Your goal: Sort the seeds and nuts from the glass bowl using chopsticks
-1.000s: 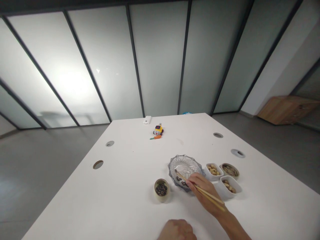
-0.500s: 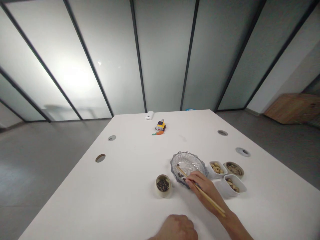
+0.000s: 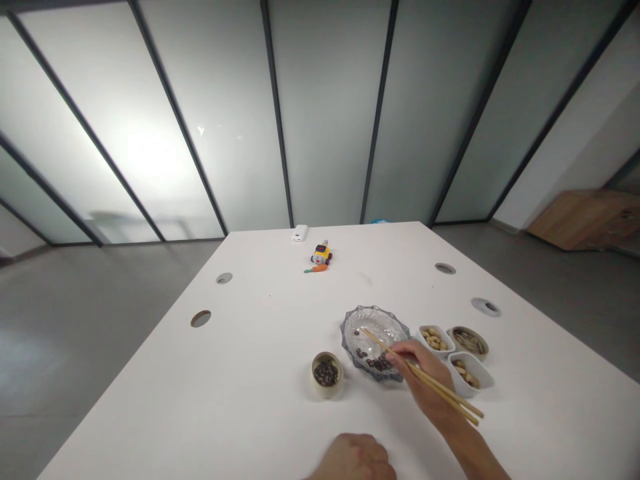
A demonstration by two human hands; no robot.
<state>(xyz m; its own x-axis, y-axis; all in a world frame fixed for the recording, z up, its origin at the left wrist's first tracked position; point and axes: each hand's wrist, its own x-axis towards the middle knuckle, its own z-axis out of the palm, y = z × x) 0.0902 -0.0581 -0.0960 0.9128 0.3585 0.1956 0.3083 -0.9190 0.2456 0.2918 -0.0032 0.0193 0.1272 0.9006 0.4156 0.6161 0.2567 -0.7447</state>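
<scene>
My right hand grips a pair of wooden chopsticks over a clear glass bowl with a scalloped rim. Their tips reach over the bowl's middle, with nothing visible between them. Several dark beans lie along the bowl's near side, and a single dark bean is at its left. Just left of the bowl stands a small round cup partly filled with dark, mottled beans. My left hand rests on the table below the cup, curled into a fist; its fingertips are hidden.
Right of the glass bowl sit two white dishes, one with peanuts and one with pale nuts, plus a round dish of seeds. Farther back are a toy car, a toy carrot and a white device.
My right hand has shifted slightly right, drawing the chopstick tips away from the lone bean at the bowl's left. The rear ends of the chopsticks have spread apart. My left hand stays put.
</scene>
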